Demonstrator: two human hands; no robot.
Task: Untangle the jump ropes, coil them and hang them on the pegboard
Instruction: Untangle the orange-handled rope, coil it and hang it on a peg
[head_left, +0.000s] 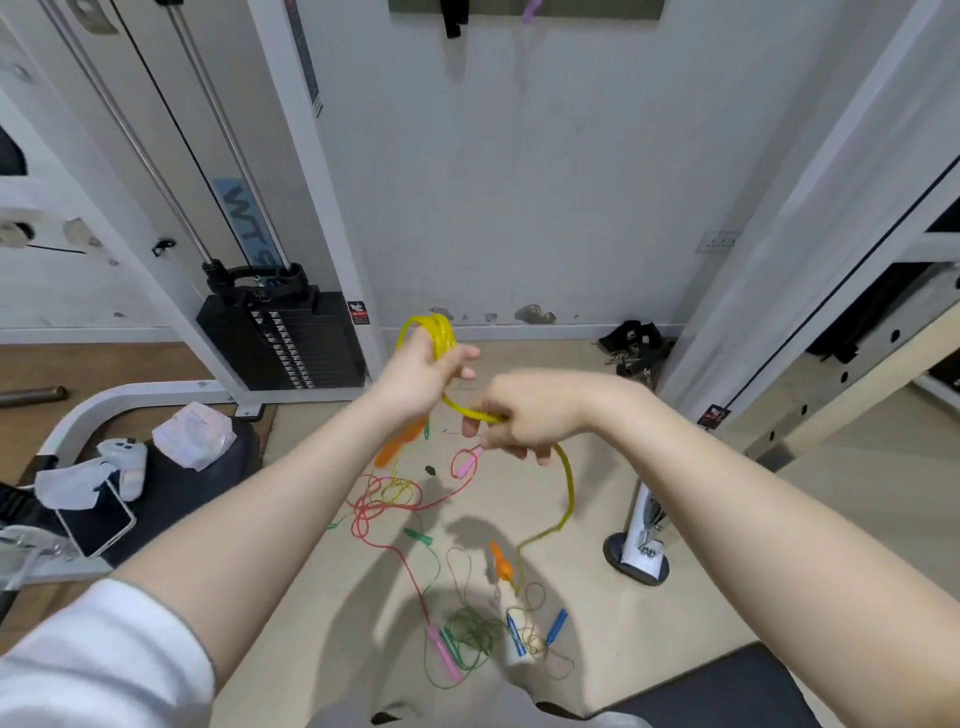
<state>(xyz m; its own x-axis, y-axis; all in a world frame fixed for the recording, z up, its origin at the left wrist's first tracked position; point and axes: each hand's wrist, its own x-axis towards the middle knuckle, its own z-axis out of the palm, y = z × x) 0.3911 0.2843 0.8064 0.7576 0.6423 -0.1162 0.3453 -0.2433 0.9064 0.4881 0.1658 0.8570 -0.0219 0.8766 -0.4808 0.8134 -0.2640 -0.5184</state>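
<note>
Yellow rope (563, 488) coiled between both gripping hands (470, 400)

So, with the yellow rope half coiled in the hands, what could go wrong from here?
1. The yellow rope trails down to its orange handle, which lies beside the loose ropes on the floor; pulling may drag them along.
2. The coils sit loosely over the left hand and could slip off while the right hand feeds more rope.

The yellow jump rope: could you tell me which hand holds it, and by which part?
Both. The left hand grips the coiled loops of the yellow jump rope; the right hand pinches the strand leading off the coil.
</note>
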